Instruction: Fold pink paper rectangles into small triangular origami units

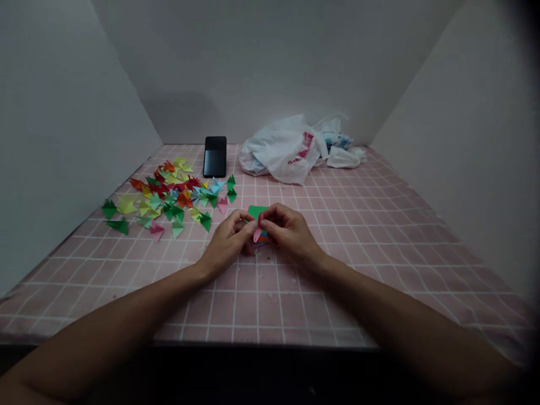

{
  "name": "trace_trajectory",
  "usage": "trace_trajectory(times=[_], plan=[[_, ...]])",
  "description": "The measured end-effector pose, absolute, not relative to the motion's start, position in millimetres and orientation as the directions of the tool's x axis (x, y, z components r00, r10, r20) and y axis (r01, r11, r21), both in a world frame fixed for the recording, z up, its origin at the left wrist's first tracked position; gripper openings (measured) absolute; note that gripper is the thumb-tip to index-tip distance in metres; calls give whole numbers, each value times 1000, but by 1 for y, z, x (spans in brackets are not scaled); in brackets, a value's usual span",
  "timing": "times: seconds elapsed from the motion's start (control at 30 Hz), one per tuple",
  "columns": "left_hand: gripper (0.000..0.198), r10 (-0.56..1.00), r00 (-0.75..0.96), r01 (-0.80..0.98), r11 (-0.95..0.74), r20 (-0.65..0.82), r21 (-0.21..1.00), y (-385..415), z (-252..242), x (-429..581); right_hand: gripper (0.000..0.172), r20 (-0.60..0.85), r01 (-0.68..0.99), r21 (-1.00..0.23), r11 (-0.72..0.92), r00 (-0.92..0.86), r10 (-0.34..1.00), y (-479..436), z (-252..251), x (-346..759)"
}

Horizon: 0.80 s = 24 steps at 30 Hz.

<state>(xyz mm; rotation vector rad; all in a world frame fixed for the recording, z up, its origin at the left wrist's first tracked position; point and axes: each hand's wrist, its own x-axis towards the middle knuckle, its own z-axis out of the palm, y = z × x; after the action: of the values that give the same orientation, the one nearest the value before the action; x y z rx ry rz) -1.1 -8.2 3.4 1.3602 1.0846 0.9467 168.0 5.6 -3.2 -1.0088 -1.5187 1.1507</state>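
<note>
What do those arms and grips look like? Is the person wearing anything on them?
Both are bare. The left arm and the right arm have no sleeves on them, as far as the picture shows. The left grip and the right grip are plain hands with no gloves. No watch, bracelet or ring shows on either one.
</note>
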Motion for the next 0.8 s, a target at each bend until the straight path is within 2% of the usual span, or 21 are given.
trace_trajectory(times=[0.17, 0.53, 0.8], plan=[[23, 969, 245, 96, -56, 31, 994, -4, -1, -3, 13, 196, 110, -967, 231, -260, 946, 7, -6, 168], [22, 977, 212, 26, -33, 27, 999, -4, -1, -1, 15, 84, -21, -996, 82, -273, 958, 3, -6, 165], [17, 977, 214, -3, -15, 16, 1000, -3, 0, 0, 9, 114, 9, -993, 120, -242, 964, 4, -8, 164]])
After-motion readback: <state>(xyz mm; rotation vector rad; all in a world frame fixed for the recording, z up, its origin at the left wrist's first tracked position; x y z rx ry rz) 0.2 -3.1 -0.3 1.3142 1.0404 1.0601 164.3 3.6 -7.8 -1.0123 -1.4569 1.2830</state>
